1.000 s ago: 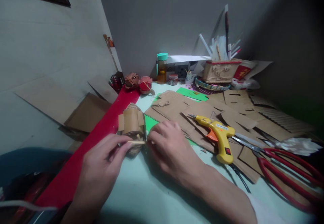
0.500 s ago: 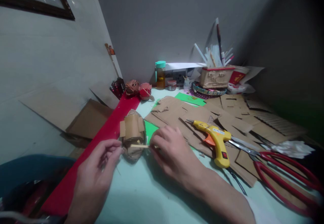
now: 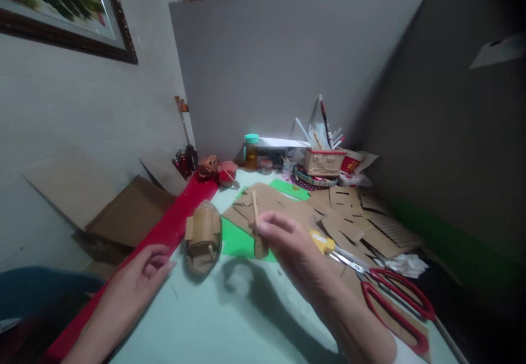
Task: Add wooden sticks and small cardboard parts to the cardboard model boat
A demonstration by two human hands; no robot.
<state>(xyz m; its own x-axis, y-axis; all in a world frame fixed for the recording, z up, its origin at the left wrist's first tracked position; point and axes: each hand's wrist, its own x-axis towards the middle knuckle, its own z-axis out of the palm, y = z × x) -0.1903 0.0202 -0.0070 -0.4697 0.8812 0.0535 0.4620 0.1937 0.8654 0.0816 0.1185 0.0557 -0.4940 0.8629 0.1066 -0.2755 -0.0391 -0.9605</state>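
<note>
A small cardboard boat (image 3: 203, 238) with a curved canopy lies on the pale green tabletop, a short stub of stick rising from its near end. Between the thumb and fingers of my right hand (image 3: 281, 238) is a small oar, a thin wooden stick (image 3: 255, 205) with a brown cardboard blade (image 3: 260, 247) at its lower end. It is held nearly upright above the table, to the right of the boat. My left hand (image 3: 150, 271) rests to the left of the boat, apart from it, with loosely curled fingers and nothing in them.
Cut cardboard pieces (image 3: 341, 205) cover the right side. On them lie red-handled scissors (image 3: 394, 298) and a yellow glue gun (image 3: 321, 242), partly behind my right arm. A bottle (image 3: 251, 153), a pen box (image 3: 324, 162) and round red objects (image 3: 227, 172) stand at the back.
My right hand has lifted the oar away from the boat and turned it upright. My left hand has drawn back from the boat's edge. The view has tilted up.
</note>
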